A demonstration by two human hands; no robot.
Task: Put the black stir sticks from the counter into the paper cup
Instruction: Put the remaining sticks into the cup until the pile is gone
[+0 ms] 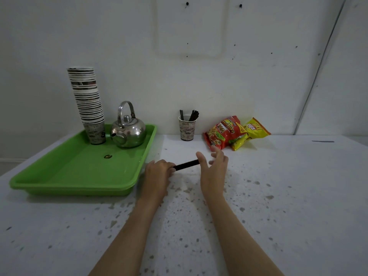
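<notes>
Just below the middle of the frame, the left hand [157, 172] has its fingers curled round one end of a small bundle of black stir sticks [187, 164]. The bundle's long axis runs from lower left to upper right, rising a little toward the right hand [214, 168]. That hand stands on edge at the free end, fingers spread and loosely straight, palm turned toward the tips; its fingers are slightly blurred, and whether the palm actually touches the sticks I cannot tell. It holds nothing.

The paper cup [187, 128] stands upright near the wall, above the hands in the frame and a little right of centre, well apart from them. Several black sticks already lean out of its mouth, some at the left rim and a larger cluster at the right. No loose sticks show on the speckled counter [278, 196], so this bundle looks like the last of them.

The relation that matters — the cup lies almost straight up the frame from the bundle, while the bundle lies nearly crosswise. My judgement is that the left hand, which has the grip, must tip the sticks toward upright before carrying them over the rim.

A green tray [59, 180] sits at left, snack bags [223, 132] just right of the cup.
</notes>
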